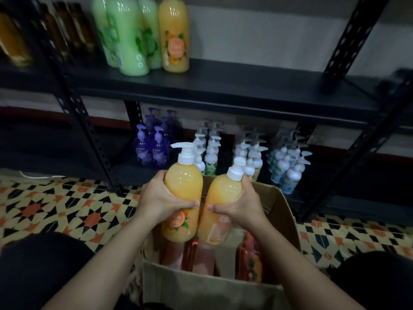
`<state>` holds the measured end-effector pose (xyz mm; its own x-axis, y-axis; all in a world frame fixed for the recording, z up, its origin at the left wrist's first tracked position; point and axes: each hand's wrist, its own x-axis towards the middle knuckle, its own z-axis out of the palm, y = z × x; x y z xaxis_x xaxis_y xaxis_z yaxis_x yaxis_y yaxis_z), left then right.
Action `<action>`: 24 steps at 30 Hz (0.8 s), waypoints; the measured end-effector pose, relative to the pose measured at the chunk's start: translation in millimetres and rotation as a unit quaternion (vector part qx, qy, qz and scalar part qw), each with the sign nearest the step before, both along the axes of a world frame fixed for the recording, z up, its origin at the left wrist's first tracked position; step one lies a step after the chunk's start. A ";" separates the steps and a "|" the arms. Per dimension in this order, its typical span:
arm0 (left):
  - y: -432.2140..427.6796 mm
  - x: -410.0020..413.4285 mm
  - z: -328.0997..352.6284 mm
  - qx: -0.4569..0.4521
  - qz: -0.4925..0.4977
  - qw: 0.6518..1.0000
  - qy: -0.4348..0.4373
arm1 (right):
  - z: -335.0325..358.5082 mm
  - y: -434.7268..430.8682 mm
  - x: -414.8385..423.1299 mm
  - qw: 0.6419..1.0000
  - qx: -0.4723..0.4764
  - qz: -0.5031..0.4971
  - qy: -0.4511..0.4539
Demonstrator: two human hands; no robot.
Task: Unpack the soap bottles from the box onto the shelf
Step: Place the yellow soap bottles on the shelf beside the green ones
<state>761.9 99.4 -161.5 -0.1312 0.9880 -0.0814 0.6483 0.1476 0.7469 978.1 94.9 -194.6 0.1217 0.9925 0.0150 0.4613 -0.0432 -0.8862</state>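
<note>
My left hand (pixel 159 199) grips an orange soap bottle (pixel 183 186) with a white pump, held upright above the open cardboard box (pixel 287 222). My right hand (pixel 242 203) grips a second orange soap bottle (pixel 220 198) beside it, tilted slightly left. Both bottles hang just over the box's far half. Inside the box lie several red and pink bottles (pixel 249 262). The black metal shelf (pixel 223 86) runs across above; an orange bottle (pixel 175 34) and green bottles (pixel 127 34) stand on it at the left.
The lower shelf holds purple pump bottles (pixel 150 148) and several rows of white pump bottles (pixel 252 157). Dark amber bottles (pixel 13 41) stand at the upper left. Perforated black uprights (pixel 89 130) frame the shelves. Patterned tile floor (pixel 55 206) surrounds the box; my knees flank it.
</note>
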 end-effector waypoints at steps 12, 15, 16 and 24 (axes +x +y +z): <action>12.3 -16.8 157.3 0.225 0.011 0.970 -0.097 | 166.5 20.6 -28.4 0.975 0.223 0.007 0.013; 32.1 -20.2 190.5 0.288 0.017 0.949 -0.128 | 204.1 40.8 -34.5 0.958 0.284 -0.010 0.048; 37.1 -19.1 197.7 0.301 0.023 0.944 -0.131 | 213.7 44.5 -35.8 0.953 0.298 -0.013 0.054; 110.6 -9.5 268.0 0.411 0.049 0.901 -0.130 | 295.0 123.1 -41.2 0.919 0.389 0.021 0.055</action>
<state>752.4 210.1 106.5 -0.3037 0.7124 0.6326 0.4497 -0.4782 0.7544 936.9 218.0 100.5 0.1269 0.6909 0.7117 0.3543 0.6386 -0.6831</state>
